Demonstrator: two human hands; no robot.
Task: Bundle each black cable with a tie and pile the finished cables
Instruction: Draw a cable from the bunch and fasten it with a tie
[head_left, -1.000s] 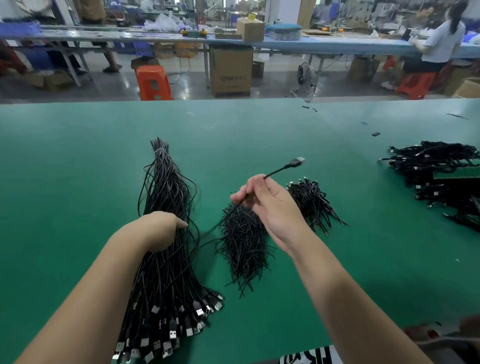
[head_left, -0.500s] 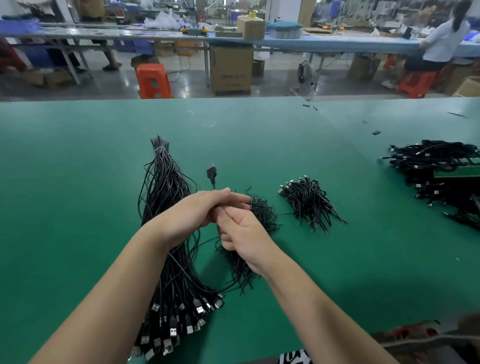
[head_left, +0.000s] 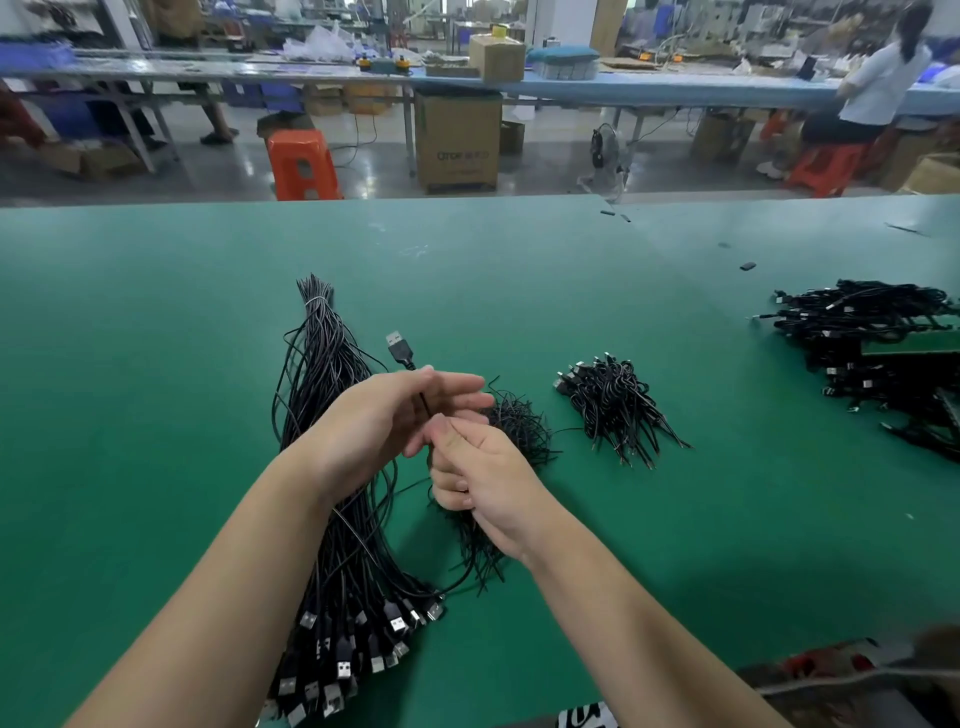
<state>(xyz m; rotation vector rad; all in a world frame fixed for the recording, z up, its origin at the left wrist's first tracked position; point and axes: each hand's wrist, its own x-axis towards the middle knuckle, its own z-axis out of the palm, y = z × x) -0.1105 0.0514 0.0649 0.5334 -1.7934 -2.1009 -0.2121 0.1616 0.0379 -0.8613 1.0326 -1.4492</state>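
One black cable runs between my two hands, its USB plug (head_left: 399, 345) sticking up above my left fingers. My left hand (head_left: 387, 421) holds the cable just below the plug, fingers stretched toward the right. My right hand (head_left: 480, 480) sits just below and to the right, fingers curled, pinching the same cable. Under my hands lies a heap of thin black ties (head_left: 522, 428). A long bundle of loose black cables (head_left: 322, 374) lies at the left, plugs toward me. A pile of bundled cables (head_left: 872, 353) sits at the far right.
A smaller heap of short black wires (head_left: 618, 408) lies right of the ties on the green table (head_left: 156, 364). A few small black bits (head_left: 748, 266) lie toward the far edge. Beyond are an orange stool (head_left: 301, 163), boxes and a seated person (head_left: 878, 88).
My left hand left the long bundle and met my right hand over the ties. The plug, earlier held out to the right, now stands above my left fingers.
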